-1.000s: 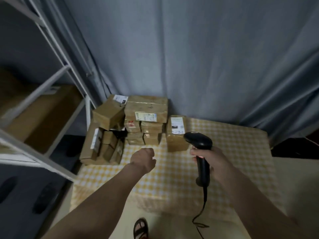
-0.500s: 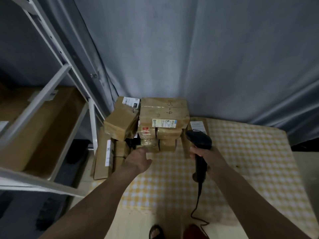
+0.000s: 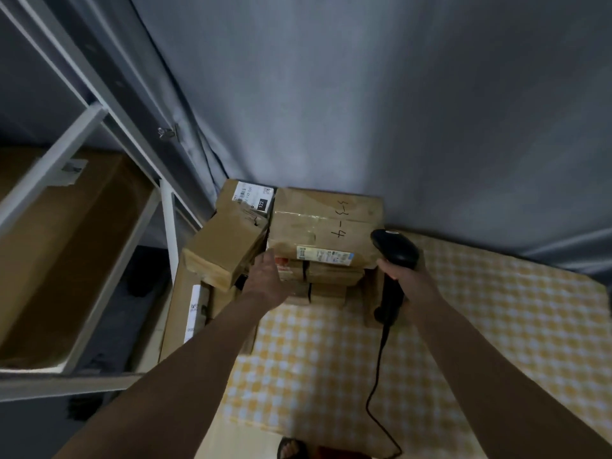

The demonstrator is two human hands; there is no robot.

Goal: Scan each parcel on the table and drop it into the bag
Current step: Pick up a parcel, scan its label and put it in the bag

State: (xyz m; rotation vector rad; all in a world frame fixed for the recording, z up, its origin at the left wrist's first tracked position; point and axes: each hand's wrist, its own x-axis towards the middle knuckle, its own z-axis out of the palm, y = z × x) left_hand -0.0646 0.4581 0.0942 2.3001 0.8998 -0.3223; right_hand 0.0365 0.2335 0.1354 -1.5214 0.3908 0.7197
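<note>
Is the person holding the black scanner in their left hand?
No, the black scanner is gripped by the right hand, while the left hand reaches toward the stacked parcels.

The big top parcel (image 3: pixel 326 220) at the tabletop's far left corner bears handwritten marks reading "4" and roughly "3-3". The tilted parcel (image 3: pixel 231 233) beside it carries a white label (image 3: pixel 253 197) showing "122". Other labels are illegible.
</note>
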